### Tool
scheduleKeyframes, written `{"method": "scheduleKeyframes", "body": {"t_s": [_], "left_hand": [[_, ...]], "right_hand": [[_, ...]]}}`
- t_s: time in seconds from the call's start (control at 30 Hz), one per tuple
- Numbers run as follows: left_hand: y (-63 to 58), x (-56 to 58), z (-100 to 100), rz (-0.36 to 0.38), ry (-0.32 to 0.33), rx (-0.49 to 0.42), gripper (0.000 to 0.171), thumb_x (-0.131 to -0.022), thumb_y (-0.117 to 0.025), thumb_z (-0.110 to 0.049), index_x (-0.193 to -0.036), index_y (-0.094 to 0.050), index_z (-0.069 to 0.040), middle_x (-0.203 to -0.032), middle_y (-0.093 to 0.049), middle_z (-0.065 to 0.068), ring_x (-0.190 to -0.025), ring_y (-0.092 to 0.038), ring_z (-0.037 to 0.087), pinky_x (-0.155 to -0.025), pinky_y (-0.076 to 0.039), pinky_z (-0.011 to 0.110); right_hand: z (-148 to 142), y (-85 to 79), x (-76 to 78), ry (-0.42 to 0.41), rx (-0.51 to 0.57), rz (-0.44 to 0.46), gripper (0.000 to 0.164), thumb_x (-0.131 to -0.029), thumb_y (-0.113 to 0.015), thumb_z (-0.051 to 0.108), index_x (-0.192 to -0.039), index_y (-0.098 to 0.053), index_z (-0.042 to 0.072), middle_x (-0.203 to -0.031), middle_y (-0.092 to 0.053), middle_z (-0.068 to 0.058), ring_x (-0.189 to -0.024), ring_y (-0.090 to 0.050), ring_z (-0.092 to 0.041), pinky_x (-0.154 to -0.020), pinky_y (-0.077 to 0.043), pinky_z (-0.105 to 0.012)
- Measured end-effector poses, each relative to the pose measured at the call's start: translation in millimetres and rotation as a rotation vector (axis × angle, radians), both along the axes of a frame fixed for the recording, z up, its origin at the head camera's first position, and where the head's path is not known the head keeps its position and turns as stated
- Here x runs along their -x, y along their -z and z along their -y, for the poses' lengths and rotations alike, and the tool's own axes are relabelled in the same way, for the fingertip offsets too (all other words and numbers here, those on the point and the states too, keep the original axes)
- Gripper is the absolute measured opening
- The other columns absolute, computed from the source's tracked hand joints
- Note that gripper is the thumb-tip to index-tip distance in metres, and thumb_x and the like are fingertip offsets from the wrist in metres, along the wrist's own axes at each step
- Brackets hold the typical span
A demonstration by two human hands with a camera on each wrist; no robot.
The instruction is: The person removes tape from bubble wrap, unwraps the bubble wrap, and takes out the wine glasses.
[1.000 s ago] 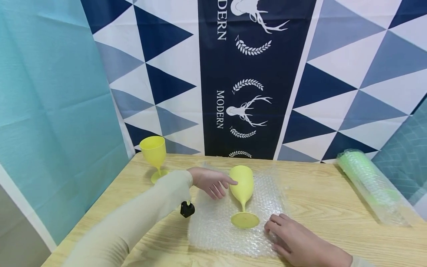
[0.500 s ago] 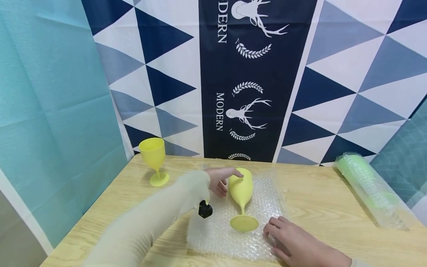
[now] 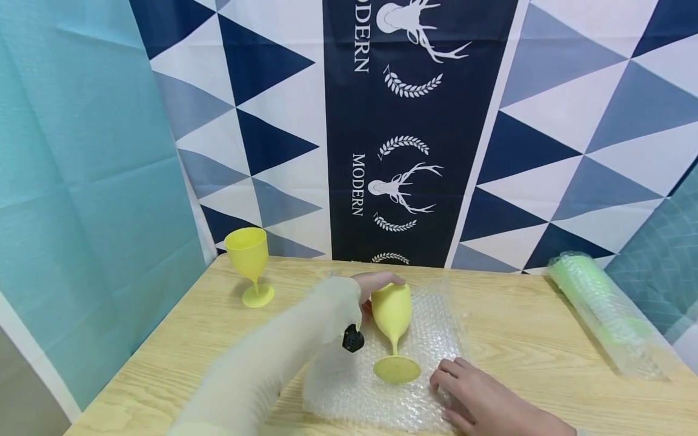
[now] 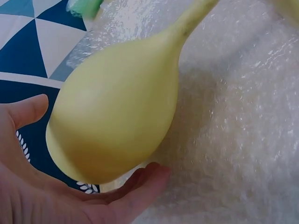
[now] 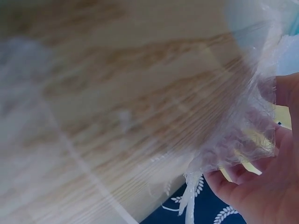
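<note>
A wood-grained surface [image 3: 518,327] is standing before a triangle-printed cloth hanging [image 3: 376,115]. A smooth yellow goblet [image 3: 391,312] is lying on clear, dimpled bubble wrap [image 3: 349,390]; fingers of the left hand [image 3: 375,280] are standing parted around its rounded bowl. Curled fingers of the right hand [image 3: 482,396] are gripping the wrap's edge.

The long left sleeve [image 3: 240,378], of plain cream fabric, runs through seven o'clock in the head view, softly creased along its lower edge. On the six o'clock side of its wrist end sits a small, black, many-sided device [image 3: 353,339] with tiny dots on its face. The left grip [image 4: 42,196] and right grip [image 3: 480,393] are bare hands; a pale right sleeve [image 3: 584,432] peeps in between four and five o'clock.
</note>
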State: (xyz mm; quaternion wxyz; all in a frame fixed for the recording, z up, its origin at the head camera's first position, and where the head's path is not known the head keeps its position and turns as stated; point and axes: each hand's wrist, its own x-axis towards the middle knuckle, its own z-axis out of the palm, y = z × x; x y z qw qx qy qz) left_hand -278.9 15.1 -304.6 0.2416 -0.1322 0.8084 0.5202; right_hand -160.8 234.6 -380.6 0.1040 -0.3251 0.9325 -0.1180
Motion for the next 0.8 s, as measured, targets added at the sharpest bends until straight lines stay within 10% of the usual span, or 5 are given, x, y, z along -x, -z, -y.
{"method": "scheduleKeyframes", "body": {"t_s": [0.8], "left_hand": [[31.1,34.2,-21.5,-0.069,-0.016,-0.003,0.057,-0.071,-0.075,-0.04,-0.115,-0.056,-0.01,-0.088,-0.054,0.005,-0.08,-0.054,0.021,-0.077,-0.052,0.034]], "right_hand": [[-2.1,10.0,2.7,-0.135,0.042,-0.191,0.024,-0.085,-0.069,0.028,-0.106,-0.06,0.027,-0.099,-0.054,0.017,-0.083,-0.041,0.004,-0.069,-0.048,-0.021]]}}
